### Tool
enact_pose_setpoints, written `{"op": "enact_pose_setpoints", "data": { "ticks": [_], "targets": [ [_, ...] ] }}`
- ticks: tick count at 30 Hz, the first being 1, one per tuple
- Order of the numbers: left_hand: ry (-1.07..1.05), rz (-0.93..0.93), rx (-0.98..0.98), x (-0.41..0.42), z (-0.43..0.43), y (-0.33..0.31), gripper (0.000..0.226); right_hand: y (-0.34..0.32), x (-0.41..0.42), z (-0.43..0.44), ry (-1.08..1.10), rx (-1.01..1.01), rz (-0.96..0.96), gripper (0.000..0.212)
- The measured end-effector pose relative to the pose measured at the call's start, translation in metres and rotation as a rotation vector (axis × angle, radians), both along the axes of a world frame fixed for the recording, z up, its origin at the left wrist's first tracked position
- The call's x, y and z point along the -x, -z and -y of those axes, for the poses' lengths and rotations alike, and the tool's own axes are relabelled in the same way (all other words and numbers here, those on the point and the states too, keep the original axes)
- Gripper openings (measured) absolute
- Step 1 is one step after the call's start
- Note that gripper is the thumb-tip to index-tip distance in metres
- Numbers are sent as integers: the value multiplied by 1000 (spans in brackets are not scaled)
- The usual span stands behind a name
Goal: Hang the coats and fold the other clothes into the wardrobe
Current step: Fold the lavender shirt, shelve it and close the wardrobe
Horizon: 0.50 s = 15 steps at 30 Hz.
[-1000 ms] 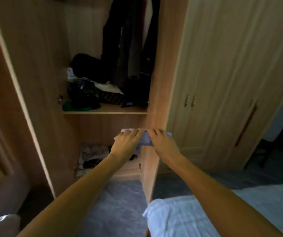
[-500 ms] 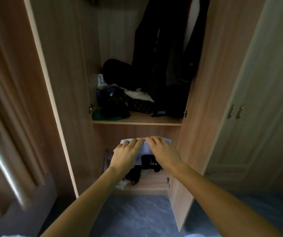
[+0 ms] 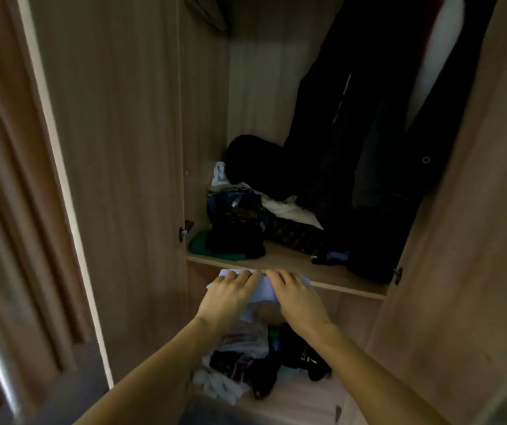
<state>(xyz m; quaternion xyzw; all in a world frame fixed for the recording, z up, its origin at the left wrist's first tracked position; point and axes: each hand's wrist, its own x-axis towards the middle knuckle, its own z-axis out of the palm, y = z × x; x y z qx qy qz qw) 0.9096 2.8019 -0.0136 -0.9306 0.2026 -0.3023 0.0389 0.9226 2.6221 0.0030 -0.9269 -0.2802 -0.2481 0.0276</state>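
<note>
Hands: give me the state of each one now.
Left hand: closed on the folded white cloth.
Right hand: closed on the same cloth.

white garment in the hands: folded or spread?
Folded: the white garment is a compact bundle held between left hand and right hand at the shelf edge.

Both hands cover most of the folded pale garment (image 3: 264,291), so its underside and each grip beneath stay unseen, the dark coats (image 3: 368,118) run off the top edge with their hangers hidden, and the lower shelf's heap (image 3: 246,372) blurs into indistinct shapes.
</note>
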Motion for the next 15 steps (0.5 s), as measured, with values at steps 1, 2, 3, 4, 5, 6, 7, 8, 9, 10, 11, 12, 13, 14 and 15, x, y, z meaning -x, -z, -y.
{"op": "enact_pose_setpoints", "data": {
  "ticks": [1, 2, 3, 4, 5, 6, 7, 8, 9, 10, 11, 12, 13, 14, 15],
  "targets": [
    [1, -19, 7, -12, -2, 1, 85, 2, -13, -3, -7, -10, 4, 66],
    [-4, -28, 3, -23, -4, 2, 87, 6, -25, -5, -15, -15, 2, 65],
    [-21, -30, -18, -34, -6, 6, 85, 11, -37, -7, -24, -13, -6, 66],
    [-40, -24, -38, -45, -8, 9, 81, 16, -49, -10, -32, -12, -16, 66],
    [-51, -16, -47, -57, -10, 12, 76, 20, -62, -13, -38, -12, -25, 67],
    [-56, -11, -47, -70, -14, 16, 75, 23, -75, -16, -41, -10, -36, 67],
    [-57, -14, -50, -83, -18, 22, 75, 26, -87, -20, -41, -9, -40, 67],
    [-64, -23, -52, -96, -22, 26, 74, 29, -100, -25, -36, -3, -54, 67],
    [-68, -34, -54, -111, -26, 31, 72, 32, -112, -29, -31, 8, -68, 66],
    [-70, -45, -53, -126, -31, 35, 71, 34, -127, -34, -29, 12, -78, 64],
    [-65, -60, -52, -144, -37, 38, 72, 36, -143, -38, -28, 10, -71, 63],
    [-61, -93, -44, -161, -42, 39, 79, 37, -160, -44, -28, 5, -65, 64],
    [-61, -126, -34, -179, -49, 40, 88, 38, -178, -50, -26, 3, -61, 66],
    [-67, -157, -25, -200, -55, 41, 97, 37, -196, -56, -23, 0, -65, 68],
    [-69, -193, -13, -218, -62, 39, 102, 36, -216, -62, -21, -1, -67, 68]
  ]
}}
